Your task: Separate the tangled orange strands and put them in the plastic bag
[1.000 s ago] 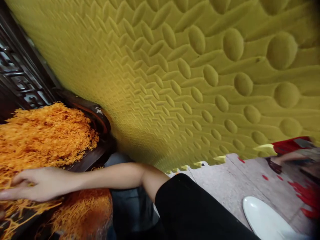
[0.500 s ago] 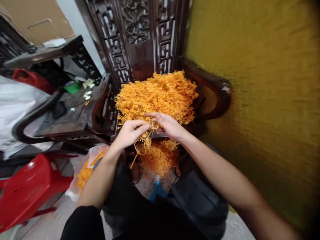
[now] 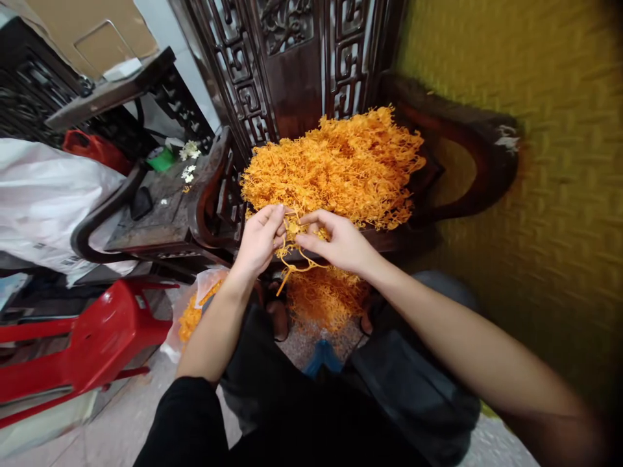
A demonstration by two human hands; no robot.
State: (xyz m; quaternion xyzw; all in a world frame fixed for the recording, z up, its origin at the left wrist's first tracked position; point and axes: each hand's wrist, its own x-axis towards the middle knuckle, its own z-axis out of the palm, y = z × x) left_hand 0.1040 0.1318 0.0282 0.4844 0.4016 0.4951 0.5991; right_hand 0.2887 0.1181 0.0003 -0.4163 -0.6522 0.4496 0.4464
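Note:
A tangled heap of orange, thin branching plastic-looking strands [image 3: 331, 172] lies on a dark carved wooden chair in front of me. My left hand [image 3: 263, 240] pinches one orange branching strand [image 3: 292, 267] between thumb and fingers, just before the heap's near edge. Its thin branches dangle below my fingers. Close beside it, to the right, my right hand [image 3: 335, 240] has thumb and index finger apart around the strand's upper part, without a visible grip. More orange strands [image 3: 324, 298] lie in a loose pile on the floor between my feet.
The chair's curved armrest [image 3: 491, 175] stands right, by a yellow woven-textured surface [image 3: 559, 227]. At left are a second wooden chair [image 3: 160, 224], a red plastic stool [image 3: 107, 331] and a white sack [image 3: 53, 201]. A clear bag of orange pieces [image 3: 192, 318] sits beside my left leg.
My hands have drawn slightly apart, and my right thumb and index finger have spread. The strand stays in my left hand. The view has shifted, so the surroundings appear further right.

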